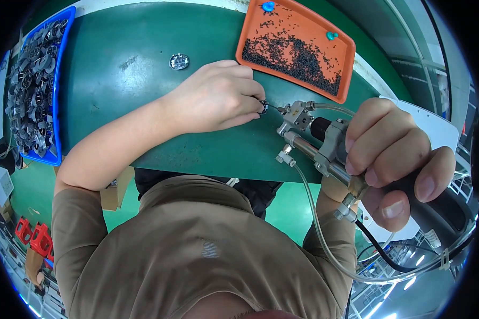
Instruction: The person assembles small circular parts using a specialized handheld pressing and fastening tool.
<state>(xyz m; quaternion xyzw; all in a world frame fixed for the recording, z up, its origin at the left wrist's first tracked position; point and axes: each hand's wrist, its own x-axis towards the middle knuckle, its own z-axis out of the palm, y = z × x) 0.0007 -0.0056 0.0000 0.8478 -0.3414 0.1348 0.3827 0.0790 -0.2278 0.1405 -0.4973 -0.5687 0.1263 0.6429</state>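
Observation:
My left hand (pixel 223 98) rests over the green work table (pixel 112 101), its fingers closed in a pinch. A small black part (pixel 263 107) shows at the fingertips; most of it is hidden. Close to the camera, my right hand (pixel 394 154) wraps round the black pistol grip of a metal dispensing gun (pixel 306 143) fitted with clear and black hoses. The gun's thin tip points left and meets or nearly meets the part in my left hand. Beyond my left wrist lies a small oval part (pixel 179 61), dark-rimmed with a pale, detailed face.
An orange tray (pixel 348 80) at the back right holds many tiny black pieces, with a blue and a green knob. On the left a blue bin (pixel 64 53) is heaped with grey and black parts. A clear hose (pixel 316 228) loops below the gun. Red stools (pixel 40 239) stand at lower left.

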